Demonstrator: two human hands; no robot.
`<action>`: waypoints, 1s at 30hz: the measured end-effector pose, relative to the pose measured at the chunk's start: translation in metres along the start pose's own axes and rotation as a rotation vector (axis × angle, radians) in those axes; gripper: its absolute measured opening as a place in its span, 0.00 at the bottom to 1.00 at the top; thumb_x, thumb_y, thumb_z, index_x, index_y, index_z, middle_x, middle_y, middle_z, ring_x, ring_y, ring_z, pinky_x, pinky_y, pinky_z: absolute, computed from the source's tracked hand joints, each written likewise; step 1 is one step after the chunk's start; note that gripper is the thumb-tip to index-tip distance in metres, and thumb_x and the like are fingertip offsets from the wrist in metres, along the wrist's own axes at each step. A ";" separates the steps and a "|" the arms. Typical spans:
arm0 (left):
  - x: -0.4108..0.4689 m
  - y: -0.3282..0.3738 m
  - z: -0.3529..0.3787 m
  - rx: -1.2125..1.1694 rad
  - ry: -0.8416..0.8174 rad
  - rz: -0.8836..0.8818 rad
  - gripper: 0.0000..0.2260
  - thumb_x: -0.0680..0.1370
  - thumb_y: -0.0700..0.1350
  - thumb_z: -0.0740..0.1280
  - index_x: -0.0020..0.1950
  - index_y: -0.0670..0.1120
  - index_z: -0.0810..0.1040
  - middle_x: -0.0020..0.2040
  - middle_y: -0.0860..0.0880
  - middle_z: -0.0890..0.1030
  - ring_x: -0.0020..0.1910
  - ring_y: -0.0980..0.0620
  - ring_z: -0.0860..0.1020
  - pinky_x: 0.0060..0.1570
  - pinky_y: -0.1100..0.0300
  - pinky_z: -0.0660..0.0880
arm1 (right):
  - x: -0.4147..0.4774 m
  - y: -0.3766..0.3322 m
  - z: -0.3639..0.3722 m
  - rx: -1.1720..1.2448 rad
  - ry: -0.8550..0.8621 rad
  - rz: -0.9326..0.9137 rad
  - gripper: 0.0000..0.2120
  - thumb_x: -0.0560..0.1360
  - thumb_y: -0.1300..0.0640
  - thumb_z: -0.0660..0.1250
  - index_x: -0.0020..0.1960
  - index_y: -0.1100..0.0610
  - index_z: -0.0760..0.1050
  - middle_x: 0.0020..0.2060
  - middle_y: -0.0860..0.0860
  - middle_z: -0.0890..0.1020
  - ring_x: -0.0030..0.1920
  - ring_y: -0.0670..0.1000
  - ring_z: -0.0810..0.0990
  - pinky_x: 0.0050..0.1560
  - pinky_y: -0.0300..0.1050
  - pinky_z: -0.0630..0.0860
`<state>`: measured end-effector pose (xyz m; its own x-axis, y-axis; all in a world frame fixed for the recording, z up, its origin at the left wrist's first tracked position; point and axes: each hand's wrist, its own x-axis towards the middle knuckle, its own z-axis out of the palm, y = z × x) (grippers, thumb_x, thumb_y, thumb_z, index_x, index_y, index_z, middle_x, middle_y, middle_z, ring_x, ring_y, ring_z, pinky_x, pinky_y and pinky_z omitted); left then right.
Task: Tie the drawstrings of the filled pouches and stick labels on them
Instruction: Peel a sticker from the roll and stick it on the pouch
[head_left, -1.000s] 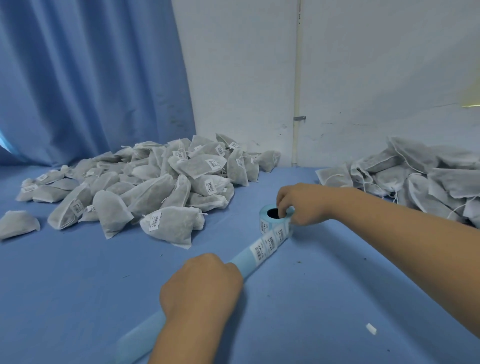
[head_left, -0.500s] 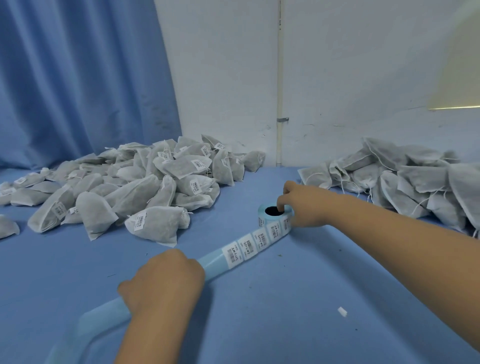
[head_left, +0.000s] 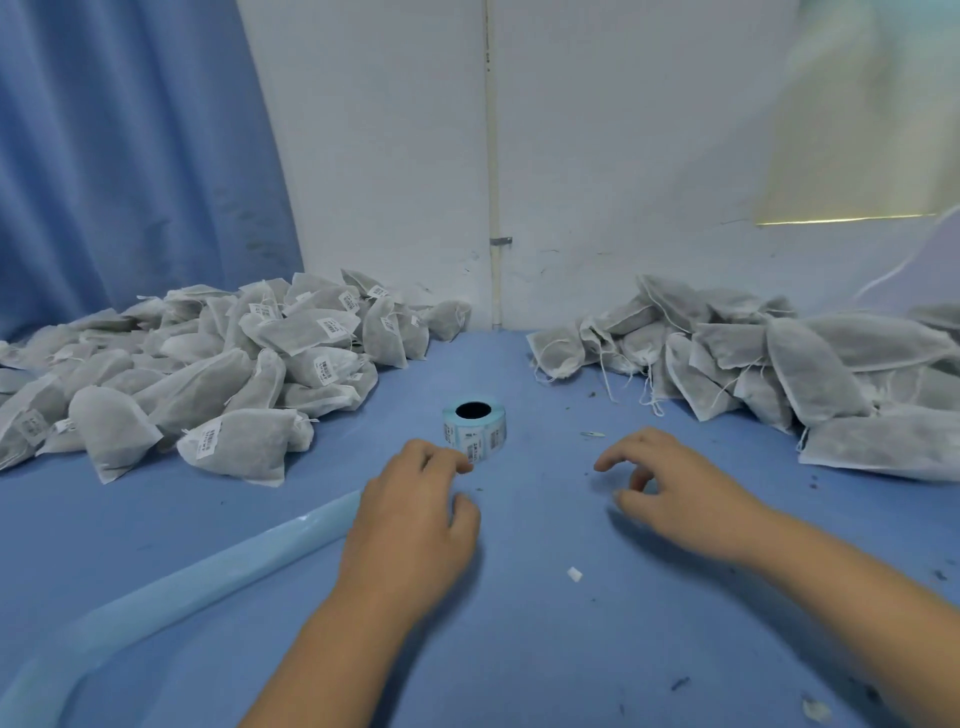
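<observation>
Backing strip (head_left: 208, 577) runs under left hand (head_left: 415, 525); its join to the label roll (head_left: 474, 428) is hidden, and can't tell if the hand grips it. Strip cut off at lower left edge. Roll print too small to read. Left pouch pile (head_left: 208, 374) and right pouch pile (head_left: 779, 364) cut by side edges. Yellowish patch (head_left: 857, 130) at upper right blurred.

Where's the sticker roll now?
In the head view, the label roll stands mid-table, between the labelled pouches at left and the unlabelled pouches at right, just beyond the left hand.
</observation>
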<state>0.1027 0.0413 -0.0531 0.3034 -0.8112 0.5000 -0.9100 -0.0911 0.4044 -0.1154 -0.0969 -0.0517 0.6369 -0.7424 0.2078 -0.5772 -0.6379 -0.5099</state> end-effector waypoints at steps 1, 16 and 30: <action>-0.002 0.003 0.003 -0.021 -0.012 0.039 0.13 0.78 0.43 0.63 0.62 0.50 0.77 0.59 0.54 0.73 0.59 0.53 0.73 0.60 0.59 0.67 | -0.007 0.005 0.002 0.025 0.035 0.006 0.13 0.74 0.60 0.66 0.51 0.42 0.74 0.52 0.39 0.72 0.45 0.41 0.77 0.46 0.27 0.67; 0.041 0.105 0.101 -0.295 -0.152 -0.055 0.09 0.77 0.41 0.62 0.52 0.50 0.79 0.51 0.52 0.77 0.48 0.55 0.74 0.52 0.61 0.70 | -0.018 0.031 0.003 0.465 0.276 0.148 0.23 0.72 0.73 0.57 0.36 0.47 0.80 0.31 0.41 0.82 0.35 0.37 0.79 0.41 0.26 0.71; 0.043 0.100 0.124 -0.226 -0.219 0.054 0.09 0.77 0.41 0.63 0.44 0.57 0.75 0.42 0.58 0.73 0.47 0.56 0.72 0.46 0.63 0.66 | 0.007 0.131 -0.100 -0.314 0.578 0.609 0.26 0.73 0.49 0.68 0.66 0.60 0.68 0.63 0.59 0.71 0.61 0.61 0.72 0.57 0.54 0.71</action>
<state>-0.0102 -0.0749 -0.0863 0.1656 -0.9186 0.3587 -0.8302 0.0665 0.5535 -0.2376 -0.2065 -0.0334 -0.1336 -0.9036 0.4069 -0.8984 -0.0629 -0.4346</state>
